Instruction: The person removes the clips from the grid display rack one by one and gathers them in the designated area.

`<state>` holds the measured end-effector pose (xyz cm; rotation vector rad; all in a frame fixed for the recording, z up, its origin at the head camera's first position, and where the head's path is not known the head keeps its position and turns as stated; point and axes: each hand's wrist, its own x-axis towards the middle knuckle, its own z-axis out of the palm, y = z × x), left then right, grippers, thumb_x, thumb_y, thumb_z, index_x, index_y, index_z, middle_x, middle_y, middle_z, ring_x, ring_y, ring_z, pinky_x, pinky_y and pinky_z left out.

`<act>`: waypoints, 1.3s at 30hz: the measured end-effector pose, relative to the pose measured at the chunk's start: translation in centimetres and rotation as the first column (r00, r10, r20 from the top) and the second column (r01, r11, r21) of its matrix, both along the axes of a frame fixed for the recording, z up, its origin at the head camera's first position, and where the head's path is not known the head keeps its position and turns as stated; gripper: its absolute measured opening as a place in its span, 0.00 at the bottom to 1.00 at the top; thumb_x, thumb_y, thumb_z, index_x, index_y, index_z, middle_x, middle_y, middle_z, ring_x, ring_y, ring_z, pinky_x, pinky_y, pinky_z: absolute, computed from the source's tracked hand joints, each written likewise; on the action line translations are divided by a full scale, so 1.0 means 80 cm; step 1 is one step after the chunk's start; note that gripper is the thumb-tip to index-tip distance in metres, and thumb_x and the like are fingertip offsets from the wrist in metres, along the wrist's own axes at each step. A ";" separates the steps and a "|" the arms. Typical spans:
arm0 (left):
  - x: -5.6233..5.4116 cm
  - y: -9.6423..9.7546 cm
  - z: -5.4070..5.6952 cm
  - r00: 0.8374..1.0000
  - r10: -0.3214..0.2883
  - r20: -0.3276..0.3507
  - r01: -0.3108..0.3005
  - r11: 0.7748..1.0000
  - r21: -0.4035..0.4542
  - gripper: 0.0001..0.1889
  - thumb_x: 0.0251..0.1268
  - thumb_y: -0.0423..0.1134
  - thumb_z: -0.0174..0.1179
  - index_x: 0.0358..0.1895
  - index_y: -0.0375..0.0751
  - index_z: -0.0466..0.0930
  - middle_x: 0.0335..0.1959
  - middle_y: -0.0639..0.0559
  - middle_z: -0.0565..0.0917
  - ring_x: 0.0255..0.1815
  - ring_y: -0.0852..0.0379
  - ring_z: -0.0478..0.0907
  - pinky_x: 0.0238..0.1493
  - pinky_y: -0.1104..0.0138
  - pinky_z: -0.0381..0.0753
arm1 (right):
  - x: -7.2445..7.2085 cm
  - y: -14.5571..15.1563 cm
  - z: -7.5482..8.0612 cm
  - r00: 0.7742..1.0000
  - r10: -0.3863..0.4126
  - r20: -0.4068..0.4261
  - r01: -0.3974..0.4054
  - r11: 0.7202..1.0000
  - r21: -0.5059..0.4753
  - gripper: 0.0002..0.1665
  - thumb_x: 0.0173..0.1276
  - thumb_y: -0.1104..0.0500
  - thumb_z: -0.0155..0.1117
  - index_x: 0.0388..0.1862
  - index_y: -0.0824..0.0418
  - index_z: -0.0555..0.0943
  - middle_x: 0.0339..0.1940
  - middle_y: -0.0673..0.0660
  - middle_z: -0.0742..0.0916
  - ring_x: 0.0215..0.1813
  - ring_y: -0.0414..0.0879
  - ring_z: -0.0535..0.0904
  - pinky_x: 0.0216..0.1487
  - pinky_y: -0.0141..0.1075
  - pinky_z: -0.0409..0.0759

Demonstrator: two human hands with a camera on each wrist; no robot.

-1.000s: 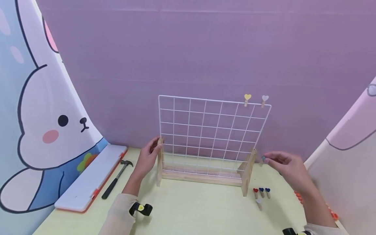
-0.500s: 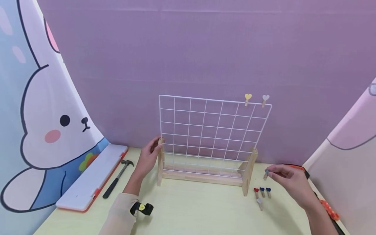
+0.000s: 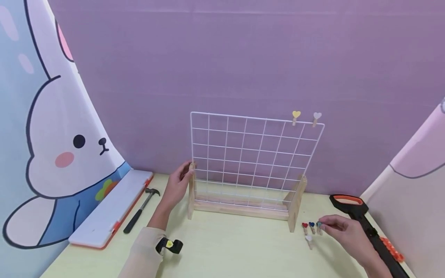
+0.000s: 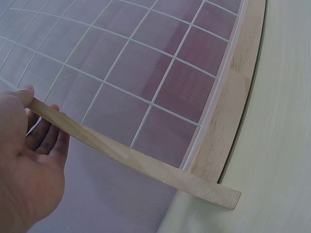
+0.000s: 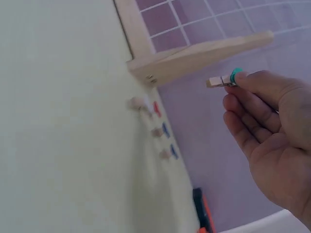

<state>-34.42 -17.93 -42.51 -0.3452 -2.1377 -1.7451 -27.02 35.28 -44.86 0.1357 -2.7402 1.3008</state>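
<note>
**Teal heart clip (image 5: 224,81) aloft beside the wire grid (image 3: 256,157)**

From where I stand, both hands are occupied. The left hand (image 3: 176,187) grips the left upright (image 4: 126,154) near its top, thumb on one face and fingers round behind. The grid stands in its wooden base (image 3: 240,209). The right hand (image 5: 277,131) pinches the clip by its heart end, the wooden tip pointing outward, near the right upright (image 3: 296,204) but apart from it. That clip is off the counter (image 3: 236,247), close to the loose ones: a red clip (image 3: 304,225), two blue clips (image 3: 311,224) and a pale clip (image 3: 309,240). A yellow clip (image 3: 296,115) and a white clip (image 3: 316,117) sit on the top wire, towards its right corner.

I'd call this the handling of one clip while the frame is steadied; whether it is bound for wire or counter, I can't tell. The wire would call for a lift to the top and a squeeze at the heart end to open the mouth. The counter would call for a gentle lowering and an easing of the pinch, without nudging its neighbours.
</note>
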 end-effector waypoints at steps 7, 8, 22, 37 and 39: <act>0.002 -0.002 -0.002 1.000 0.001 0.011 0.000 1.000 -0.010 0.26 0.82 0.45 0.53 0.76 0.41 0.69 0.71 0.41 0.78 0.71 0.47 0.74 0.61 0.83 0.73 | 0.000 0.010 -0.027 0.984 -0.062 0.167 0.062 0.998 0.005 0.18 0.68 0.59 0.73 0.54 0.65 0.87 0.46 0.57 0.93 0.41 0.31 0.85 0.43 0.27 0.85; 0.002 -0.002 -0.003 1.000 0.004 0.012 -0.004 1.000 -0.012 0.25 0.82 0.45 0.53 0.76 0.41 0.69 0.71 0.41 0.78 0.71 0.48 0.74 0.61 0.84 0.73 | 0.000 0.011 -0.029 0.983 -0.057 0.173 0.056 0.998 0.012 0.18 0.68 0.60 0.73 0.54 0.65 0.86 0.46 0.57 0.92 0.41 0.30 0.85 0.43 0.27 0.85; 0.002 -0.001 -0.002 1.000 0.009 0.014 -0.009 1.000 -0.026 0.25 0.82 0.45 0.53 0.75 0.43 0.69 0.70 0.42 0.79 0.70 0.49 0.74 0.61 0.83 0.73 | -0.006 0.009 -0.047 0.978 -0.069 0.198 0.054 0.995 0.079 0.14 0.66 0.63 0.74 0.50 0.62 0.89 0.46 0.57 0.92 0.39 0.34 0.83 0.40 0.28 0.83; 0.000 -0.001 -0.001 1.000 0.009 0.023 -0.009 1.000 -0.026 0.25 0.82 0.46 0.53 0.75 0.43 0.70 0.71 0.43 0.79 0.71 0.49 0.74 0.61 0.83 0.73 | -0.008 0.015 -0.068 0.975 -0.053 0.215 0.045 0.998 0.042 0.18 0.66 0.60 0.75 0.54 0.62 0.88 0.57 0.62 0.89 0.42 0.34 0.83 0.41 0.29 0.84; 0.000 -0.001 -0.001 1.000 0.009 0.021 -0.009 1.000 -0.021 0.25 0.82 0.46 0.53 0.75 0.42 0.70 0.70 0.43 0.79 0.70 0.52 0.75 0.61 0.83 0.74 | -0.007 0.015 -0.069 0.978 -0.040 0.203 0.034 0.999 0.035 0.18 0.66 0.60 0.74 0.54 0.62 0.88 0.58 0.63 0.88 0.42 0.32 0.83 0.41 0.28 0.84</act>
